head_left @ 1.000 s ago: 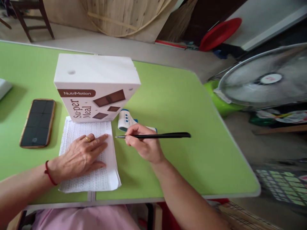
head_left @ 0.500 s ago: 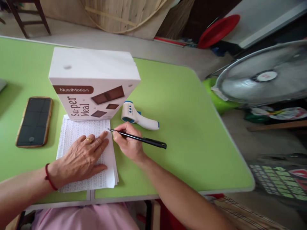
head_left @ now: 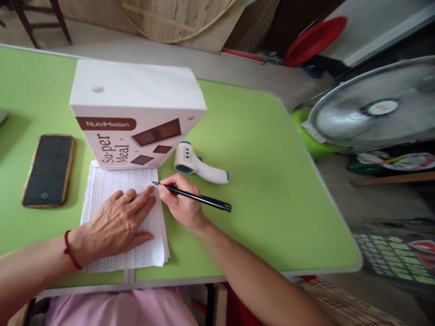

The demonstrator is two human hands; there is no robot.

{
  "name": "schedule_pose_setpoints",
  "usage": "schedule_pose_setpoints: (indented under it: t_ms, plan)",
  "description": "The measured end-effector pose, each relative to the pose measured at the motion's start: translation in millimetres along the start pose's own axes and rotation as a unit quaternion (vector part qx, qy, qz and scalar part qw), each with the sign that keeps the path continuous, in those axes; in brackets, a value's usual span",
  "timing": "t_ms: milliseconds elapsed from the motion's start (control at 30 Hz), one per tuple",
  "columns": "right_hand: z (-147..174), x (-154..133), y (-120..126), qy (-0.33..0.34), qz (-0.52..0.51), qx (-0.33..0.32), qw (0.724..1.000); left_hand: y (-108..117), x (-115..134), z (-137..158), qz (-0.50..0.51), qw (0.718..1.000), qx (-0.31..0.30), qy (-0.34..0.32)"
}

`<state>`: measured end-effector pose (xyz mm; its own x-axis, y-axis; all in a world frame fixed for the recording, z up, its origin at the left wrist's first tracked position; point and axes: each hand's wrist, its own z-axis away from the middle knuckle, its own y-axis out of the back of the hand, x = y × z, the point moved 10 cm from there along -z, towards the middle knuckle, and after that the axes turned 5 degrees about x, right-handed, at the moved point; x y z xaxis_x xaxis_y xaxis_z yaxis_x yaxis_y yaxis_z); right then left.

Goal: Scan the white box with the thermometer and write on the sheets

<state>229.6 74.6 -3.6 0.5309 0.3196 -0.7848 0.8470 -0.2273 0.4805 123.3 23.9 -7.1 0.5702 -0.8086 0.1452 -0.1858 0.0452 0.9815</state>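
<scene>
A stack of paper sheets (head_left: 102, 190) covered in small handwriting lies on the green table (head_left: 265, 190). Flat on the top sheet rests my left hand (head_left: 118, 222), fingers stretched toward the upper right. My right hand (head_left: 181, 199) is closed around a black pen (head_left: 200, 198) at the sheet's right edge. The pen's tip meets or hovers just over the paper, close to my left fingertips; I cannot tell whether it touches. Behind the paper stands a white NutriMotion box (head_left: 139, 136), upright. An infrared thermometer (head_left: 200, 167) lies just beyond my right hand.
A phone (head_left: 49, 171) in a tan case lies left of the paper. Past the table's right edge stands a fan (head_left: 377, 106) with a green base. A red basin (head_left: 316, 40) and a wooden chair (head_left: 44, 22) are farther back.
The pen's rear end has swung slightly left and down, while its tip stays by the paper's right edge. My left hand keeps its place. The camera view has shifted a little.
</scene>
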Motion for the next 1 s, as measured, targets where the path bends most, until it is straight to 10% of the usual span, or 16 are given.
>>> schedule_pose_setpoints:
  t_ms: [1000]
  plan:
    - [-0.7,0.0,3.4,0.015,0.01,0.024,1.0,0.7,0.4,-0.9,-0.014,1.0,-0.006,-0.007]
